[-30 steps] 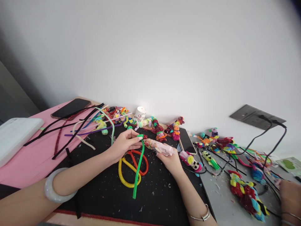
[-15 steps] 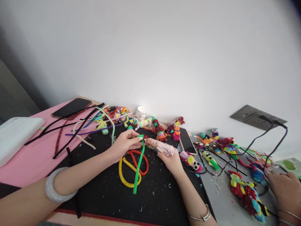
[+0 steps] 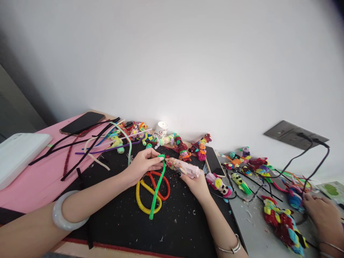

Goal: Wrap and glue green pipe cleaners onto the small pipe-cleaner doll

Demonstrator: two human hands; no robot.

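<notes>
My left hand (image 3: 142,165) pinches the curled top end of a green pipe cleaner (image 3: 156,188), which hangs down over the black mat (image 3: 120,218). My right hand (image 3: 195,182) grips a pink glue gun (image 3: 184,167) whose decorated nozzle points left at the green tip. Under the green stem lie a yellow loop (image 3: 141,200) and a red-orange loop (image 3: 163,186) of pipe cleaner. A pale bangle sits on my left wrist and a thin silver one on my right.
Several loose pipe cleaners (image 3: 88,143) lie on the pink cloth beside a phone (image 3: 82,123) and a white box (image 3: 18,154). Small figures, a white cup (image 3: 161,129), a second phone (image 3: 214,161) and cables (image 3: 295,161) crowd the back. Another person's hand (image 3: 324,215) rests at the right.
The green pipe cleaner's lower end has drifted slightly up and left. The other person's hand at the right edge has moved further in, toward the blue figure.
</notes>
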